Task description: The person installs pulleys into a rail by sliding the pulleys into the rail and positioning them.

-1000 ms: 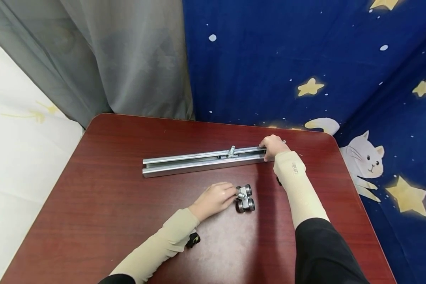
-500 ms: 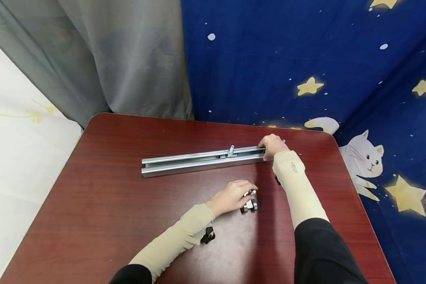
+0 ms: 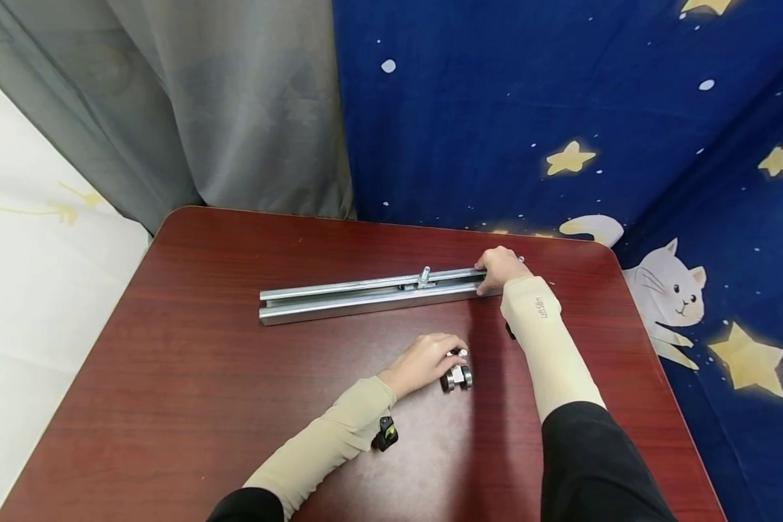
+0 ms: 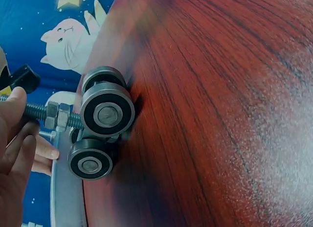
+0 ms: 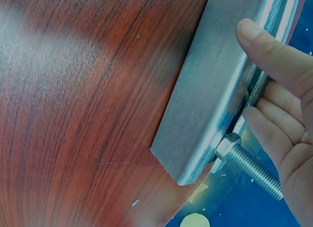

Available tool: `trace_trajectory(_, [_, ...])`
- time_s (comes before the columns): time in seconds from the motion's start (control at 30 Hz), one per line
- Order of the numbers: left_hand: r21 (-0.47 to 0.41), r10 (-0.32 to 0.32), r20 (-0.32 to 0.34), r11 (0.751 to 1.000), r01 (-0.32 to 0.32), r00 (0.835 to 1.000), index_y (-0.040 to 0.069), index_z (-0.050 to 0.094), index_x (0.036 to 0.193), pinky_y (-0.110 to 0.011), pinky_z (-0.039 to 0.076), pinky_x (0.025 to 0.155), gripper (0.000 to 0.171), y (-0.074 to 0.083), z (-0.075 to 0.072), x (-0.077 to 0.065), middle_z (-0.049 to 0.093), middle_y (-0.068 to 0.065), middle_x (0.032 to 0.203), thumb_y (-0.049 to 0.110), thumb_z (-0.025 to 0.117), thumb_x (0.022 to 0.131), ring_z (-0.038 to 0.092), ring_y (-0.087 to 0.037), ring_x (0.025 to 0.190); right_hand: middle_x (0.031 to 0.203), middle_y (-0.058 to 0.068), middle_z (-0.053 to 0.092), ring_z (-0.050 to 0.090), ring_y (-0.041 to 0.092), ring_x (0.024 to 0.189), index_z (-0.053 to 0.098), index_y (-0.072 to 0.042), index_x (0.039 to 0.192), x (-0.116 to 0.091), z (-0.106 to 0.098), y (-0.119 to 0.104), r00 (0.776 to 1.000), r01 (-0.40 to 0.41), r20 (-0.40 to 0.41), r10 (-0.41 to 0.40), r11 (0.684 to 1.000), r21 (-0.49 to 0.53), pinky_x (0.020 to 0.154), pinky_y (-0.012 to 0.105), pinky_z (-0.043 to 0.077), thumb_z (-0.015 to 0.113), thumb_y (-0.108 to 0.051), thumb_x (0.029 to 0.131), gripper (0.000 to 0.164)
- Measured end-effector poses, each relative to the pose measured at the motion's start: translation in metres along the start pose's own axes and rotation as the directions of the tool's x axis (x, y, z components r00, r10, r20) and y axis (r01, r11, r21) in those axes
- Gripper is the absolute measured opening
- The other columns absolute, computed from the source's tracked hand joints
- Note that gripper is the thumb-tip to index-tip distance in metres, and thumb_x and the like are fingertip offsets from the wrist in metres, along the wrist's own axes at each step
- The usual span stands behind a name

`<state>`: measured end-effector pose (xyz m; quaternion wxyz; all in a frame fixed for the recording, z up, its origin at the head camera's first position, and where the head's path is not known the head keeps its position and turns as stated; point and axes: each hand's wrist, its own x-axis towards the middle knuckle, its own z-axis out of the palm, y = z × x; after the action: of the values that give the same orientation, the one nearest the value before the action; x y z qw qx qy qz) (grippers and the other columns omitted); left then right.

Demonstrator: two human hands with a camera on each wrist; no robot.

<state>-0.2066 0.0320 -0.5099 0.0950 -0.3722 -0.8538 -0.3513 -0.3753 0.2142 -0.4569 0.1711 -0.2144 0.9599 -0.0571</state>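
My left hand [image 3: 424, 360] is over a small metal roller trolley [image 3: 457, 375] that stands on the table in front of the rail. In the left wrist view its black-sided wheels [image 4: 107, 111] show, and thumb and fingers pinch the threaded bolt [image 4: 36, 111] rising from it. Behind lies a long steel channel rail [image 3: 339, 299], its slot facing up. My right hand [image 3: 502, 267] grips the rail near its right end, thumb on the near side. A bolt with a nut [image 5: 252, 163] sticks out of the slot by that end. Another upright bolt [image 3: 425, 276] stands farther left in the slot.
The dark red wooden table [image 3: 189, 362] has rounded back corners. Behind it hang a grey curtain [image 3: 248, 109] and a blue one [image 3: 470, 109] with stars and a cat. White cloth [image 3: 39, 312] borders the left side.
My left hand has moved right, over the trolley, which has shifted slightly right. In the last half second it has barely moved. The right hand and the rail have stayed nearly still.
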Motion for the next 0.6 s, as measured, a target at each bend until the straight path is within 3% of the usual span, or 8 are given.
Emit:
trace_trajectory(0.37, [-0.006, -0.076, -0.024, 0.997, 0.075, 0.997, 0.012, 0.063, 0.089, -0.023, 0.049, 0.073, 0.014, 0.002, -0.005, -0.003, 0.066, 0.002, 0.085, 0.022, 0.067, 0.081, 0.062, -0.009, 0.08, 0.111, 0.013, 0.063, 0.052, 0.036, 0.109, 0.065, -0.002, 0.11, 0.002, 0.003, 0.002, 1.0, -0.011, -0.019, 0.012, 1.0, 0.025, 0.094, 0.049, 0.039, 0.083, -0.019, 0.06, 0.056])
trace_trajectory(0.6, [-0.014, -0.119, -0.059, 0.993, 0.119, 0.991, 0.012, 0.061, 0.084, -0.022, 0.048, 0.068, 0.015, -0.002, -0.016, -0.009, 0.065, 0.003, 0.079, 0.024, 0.069, 0.08, 0.06, -0.008, 0.073, 0.113, 0.014, 0.062, 0.051, 0.037, 0.11, 0.064, -0.001, 0.111, 0.001, 0.002, 0.003, 1.0, -0.027, -0.01, 0.027, 0.999, 0.034, 0.094, 0.048, 0.039, 0.083, -0.019, 0.061, 0.056])
